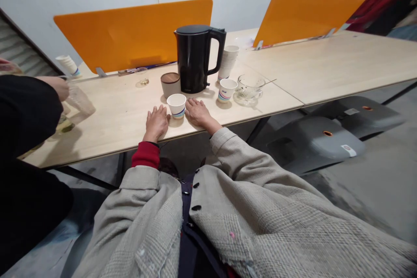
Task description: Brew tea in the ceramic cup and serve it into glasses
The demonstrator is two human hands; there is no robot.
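At the far left I see another person's hand (60, 87) in a black sleeve, closed on a clear plastic bag (80, 102) over the table (114, 117). Behind it, a short stack of paper cups (68, 64) stands by the orange divider (130, 34).

Toward the middle, my left hand (156, 122) lies flat on the table near its front edge, palm down, fingers loosely spread, holding nothing. Just beside it on the right stands the paper cup (176, 105), upright with coloured stripes at its base. My right hand (198, 113) lies flat and empty on the cup's other side. I cannot tell whether either hand touches the cup.

Behind the cup sit a wooden-lidded canister (170, 83) and a black kettle (195, 58). Further right stand a taller cup stack (228, 61), a second striped cup (226, 90) and a glass bowl (249, 88).
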